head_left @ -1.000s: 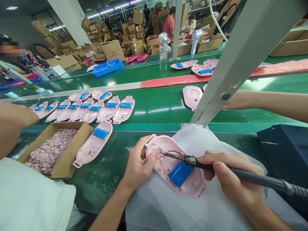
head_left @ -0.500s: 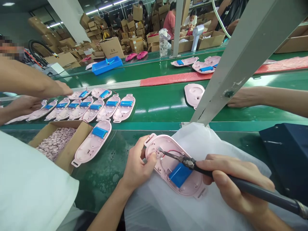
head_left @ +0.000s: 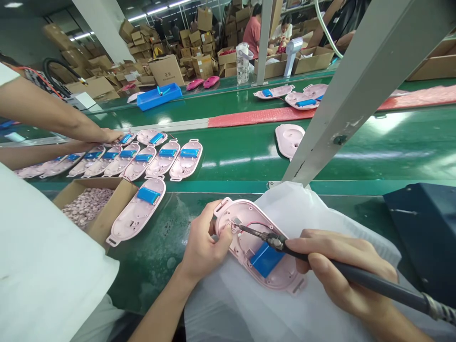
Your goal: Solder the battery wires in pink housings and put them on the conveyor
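A pink plastic housing (head_left: 281, 281) lies tilted on a white plastic sheet, with a blue battery pack (head_left: 266, 259) and thin red and dark wires inside. My left hand (head_left: 206, 240) grips its upper left end, the thumb pressed inside near a small part. In my right hand (head_left: 349, 270) is a soldering iron (head_left: 363, 275), held like a pen by its black handle. Its metal tip reaches down to the small part beside my left thumb; whether it touches cannot be made out.
A pink housing (head_left: 137, 213) leans by a cardboard box (head_left: 119, 190) of small pink pieces. Several more housings line the green conveyor (head_left: 235, 156), where a co-worker's hands (head_left: 110, 136) reach in from the left. A slanted metal post (head_left: 342, 95) rises ahead; a dark blue case (head_left: 423, 228) stands right.
The iron has shifted slightly left, its tip still by my left thumb. The co-worker on the left has reached further right over the housings. Another person's hand at the right has left the view.
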{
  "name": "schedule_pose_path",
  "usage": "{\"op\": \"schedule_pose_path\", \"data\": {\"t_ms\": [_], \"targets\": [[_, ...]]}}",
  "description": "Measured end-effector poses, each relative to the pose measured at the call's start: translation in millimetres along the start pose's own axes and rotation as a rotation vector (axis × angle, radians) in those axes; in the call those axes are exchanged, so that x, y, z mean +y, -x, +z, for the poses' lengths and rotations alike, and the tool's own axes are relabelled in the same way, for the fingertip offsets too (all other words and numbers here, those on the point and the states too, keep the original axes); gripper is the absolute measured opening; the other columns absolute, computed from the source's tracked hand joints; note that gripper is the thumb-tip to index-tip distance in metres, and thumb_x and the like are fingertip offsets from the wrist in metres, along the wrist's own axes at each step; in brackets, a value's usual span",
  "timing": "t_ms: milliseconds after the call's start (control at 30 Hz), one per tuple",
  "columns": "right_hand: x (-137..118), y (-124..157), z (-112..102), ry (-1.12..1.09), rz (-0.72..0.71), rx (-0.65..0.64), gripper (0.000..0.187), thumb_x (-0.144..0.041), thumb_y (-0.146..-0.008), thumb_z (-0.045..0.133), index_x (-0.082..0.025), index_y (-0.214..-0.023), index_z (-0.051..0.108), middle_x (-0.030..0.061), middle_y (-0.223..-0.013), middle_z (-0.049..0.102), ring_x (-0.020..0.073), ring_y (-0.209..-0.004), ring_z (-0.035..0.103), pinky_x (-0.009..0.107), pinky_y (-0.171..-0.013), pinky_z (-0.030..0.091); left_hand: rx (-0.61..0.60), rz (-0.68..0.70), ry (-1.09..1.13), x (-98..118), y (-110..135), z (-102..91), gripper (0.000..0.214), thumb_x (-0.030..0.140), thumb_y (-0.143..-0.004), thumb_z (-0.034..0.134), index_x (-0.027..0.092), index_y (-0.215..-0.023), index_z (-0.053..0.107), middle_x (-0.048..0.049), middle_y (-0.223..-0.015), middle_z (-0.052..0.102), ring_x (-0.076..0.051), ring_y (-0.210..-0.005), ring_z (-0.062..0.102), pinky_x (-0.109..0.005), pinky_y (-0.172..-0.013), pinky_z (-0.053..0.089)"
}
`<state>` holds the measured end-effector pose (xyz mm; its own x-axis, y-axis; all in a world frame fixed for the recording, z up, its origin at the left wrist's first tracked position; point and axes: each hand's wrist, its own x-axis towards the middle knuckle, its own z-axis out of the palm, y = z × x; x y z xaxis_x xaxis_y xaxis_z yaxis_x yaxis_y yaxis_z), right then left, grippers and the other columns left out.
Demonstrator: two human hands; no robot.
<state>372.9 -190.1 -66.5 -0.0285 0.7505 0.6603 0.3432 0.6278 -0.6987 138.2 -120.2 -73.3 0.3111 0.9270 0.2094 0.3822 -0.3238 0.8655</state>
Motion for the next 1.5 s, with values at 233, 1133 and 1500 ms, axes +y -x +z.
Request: {"op": "schedule_pose_path", "data": {"t_ms": [233,1133,1500], "targets": [[-2.2,-0.7,2.1,-0.048,0.021,-0.005,0.025,-0.025,-0.107,0.058,-0.021,-0.104,0.082,0.0013,-0.058,0.068,0.0157,-0.045,0.064,0.025,-0.042,0.050,0.001,-0.021,-0.007,-0.7,0.2,-0.2,0.038,0.024,-0.088,0.063,0.016,-0.125,0.065,-0.0028,-0.092,0.076,-0.017,-0.074,0.071,-0.023,-0.067,0.058],[-1.5,-1.1,2.1,-0.058,0.034,0.009,0.025,-0.027,-0.107,0.058,-0.021,-0.102,0.082,0.0010,-0.057,0.067,0.0159,-0.044,0.064,0.026,-0.042,0.051,-0.014,-0.040,0.023,-2.7,0.6,-1.5,0.039,0.025,-0.087,0.065,0.017,-0.125,0.067,-0.0042,-0.093,0.075,-0.019,-0.078,0.070,-0.025,-0.067,0.057],[6.5,6.9,-1.2,-0.119,0.105,0.146,0.023,-0.020,-0.104,0.061,-0.026,-0.106,0.082,-0.0027,-0.060,0.072,0.0131,-0.044,0.064,0.024,-0.044,0.054,-0.056,-0.123,0.167,-6.9,-1.0,-7.5,0.041,0.036,-0.103,0.047,0.017,-0.132,0.070,-0.0074,-0.114,0.076,-0.024,-0.102,0.069,-0.029,-0.090,0.054]]}}
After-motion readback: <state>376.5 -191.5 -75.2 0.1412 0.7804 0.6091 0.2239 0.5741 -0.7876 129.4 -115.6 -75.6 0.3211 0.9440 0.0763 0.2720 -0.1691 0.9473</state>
